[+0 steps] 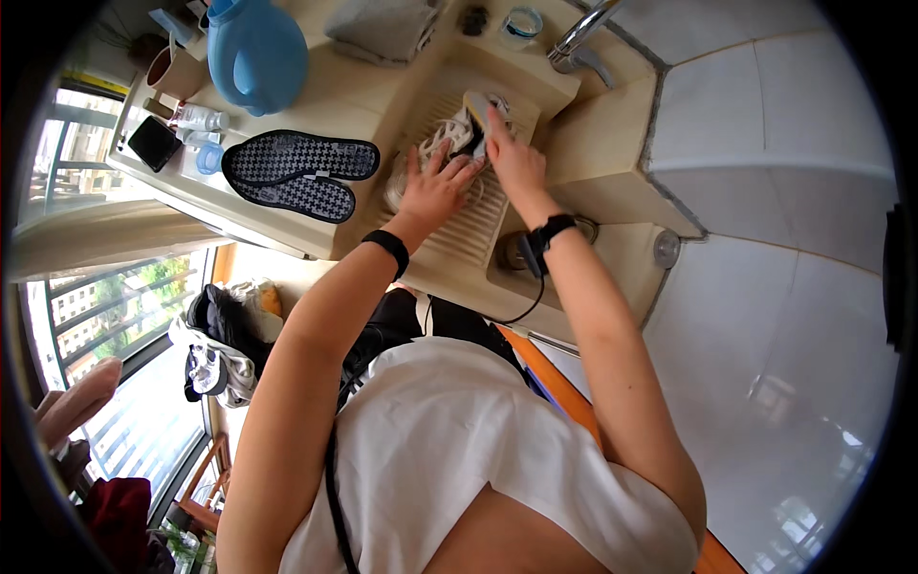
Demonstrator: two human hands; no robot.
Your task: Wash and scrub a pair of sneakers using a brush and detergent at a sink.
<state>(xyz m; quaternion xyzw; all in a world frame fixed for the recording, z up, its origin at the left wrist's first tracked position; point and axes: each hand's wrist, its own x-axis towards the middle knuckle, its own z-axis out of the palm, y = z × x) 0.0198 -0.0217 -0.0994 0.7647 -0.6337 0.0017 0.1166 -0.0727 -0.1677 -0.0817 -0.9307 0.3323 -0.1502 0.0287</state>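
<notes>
On the ridged washboard of a cream laundry sink lies a white lace-up shoe, partly hidden by my hands. My left hand holds it down, fingers spread across its side and laces. My right hand grips a brush with a pale, yellowish body, index finger stretched along it. The brush rests against the shoe near its dark opening; its bristles are hidden. Two black patterned insoles lie on the counter to the left, partly overlapping.
A chrome faucet rises at the back right, near a glass jar. A blue jug, a folded grey cloth and small bottles stand or lie on the counter. A drain basin is beside the washboard; tiled wall bounds the right.
</notes>
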